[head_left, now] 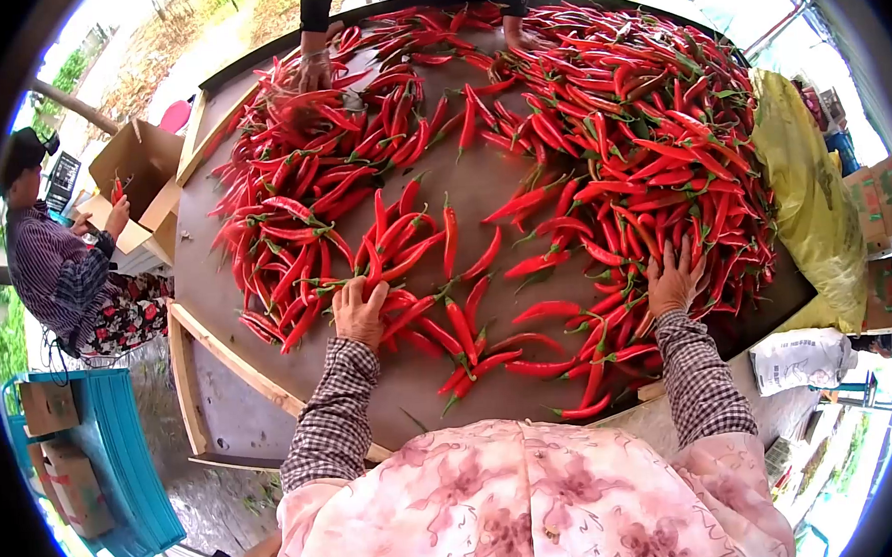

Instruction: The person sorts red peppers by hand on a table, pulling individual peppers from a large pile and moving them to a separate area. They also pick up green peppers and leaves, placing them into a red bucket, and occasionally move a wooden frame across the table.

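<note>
Red chili peppers point(650, 170) with green stems cover much of a brown tabletop point(444, 239). My left hand point(360, 312) rests at the near edge of the left heap, its fingers bent over a few peppers and slightly apart. On the large right heap lies my right hand point(673, 277), palm down with fingers spread, touching the peppers. Neither hand visibly grips one. Between them, loose chili peppers point(461, 328) lie scattered, some pointing toward me.
Across the table, a co-worker's hands point(315, 70) are among the peppers. At left, another person point(52, 251) holds a red pepper beside a cardboard box point(143, 172). Wooden strips point(235, 357) edge the table. A yellow sack point(806, 193) borders the right side; blue crates point(126, 462) stand lower left.
</note>
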Available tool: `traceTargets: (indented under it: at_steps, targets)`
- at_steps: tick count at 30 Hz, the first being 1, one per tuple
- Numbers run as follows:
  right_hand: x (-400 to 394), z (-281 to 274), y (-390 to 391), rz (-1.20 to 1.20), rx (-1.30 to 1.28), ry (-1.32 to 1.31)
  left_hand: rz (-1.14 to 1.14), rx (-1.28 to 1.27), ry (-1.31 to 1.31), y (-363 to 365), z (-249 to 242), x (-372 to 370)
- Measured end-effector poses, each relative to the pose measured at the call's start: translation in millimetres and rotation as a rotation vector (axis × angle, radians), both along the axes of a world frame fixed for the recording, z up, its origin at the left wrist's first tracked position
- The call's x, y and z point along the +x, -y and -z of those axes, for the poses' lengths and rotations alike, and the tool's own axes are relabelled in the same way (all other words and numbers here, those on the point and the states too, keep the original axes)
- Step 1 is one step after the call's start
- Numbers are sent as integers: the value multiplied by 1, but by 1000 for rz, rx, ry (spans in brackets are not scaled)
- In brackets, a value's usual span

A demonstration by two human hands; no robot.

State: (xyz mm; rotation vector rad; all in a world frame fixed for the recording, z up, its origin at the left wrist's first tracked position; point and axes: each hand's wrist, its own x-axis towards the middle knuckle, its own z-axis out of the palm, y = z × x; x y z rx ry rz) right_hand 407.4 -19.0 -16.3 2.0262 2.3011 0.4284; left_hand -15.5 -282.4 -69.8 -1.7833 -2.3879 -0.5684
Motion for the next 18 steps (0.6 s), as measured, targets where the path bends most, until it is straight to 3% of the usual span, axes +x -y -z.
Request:
traceTargets:
  at_steps: [6, 10, 13, 17, 18]
  targets:
    - [-7, -8, 2, 49, -76, 33, -151, 67, -26, 21, -14, 3]
    - [-6, -7, 2, 57, -79, 47, -410, 14, 168, 38, -5, -24]
    - [-3, -1, -1, 53, -64, 46, -501, 181, 329, 35, 0, -40]
    - [-1, -1, 0, 26, -32, 20, -525, 307, 270, 18, -23, -28]
    - [-1, -1, 0, 33, -44, 21, -430, 368, 211, 13, -24, -25]
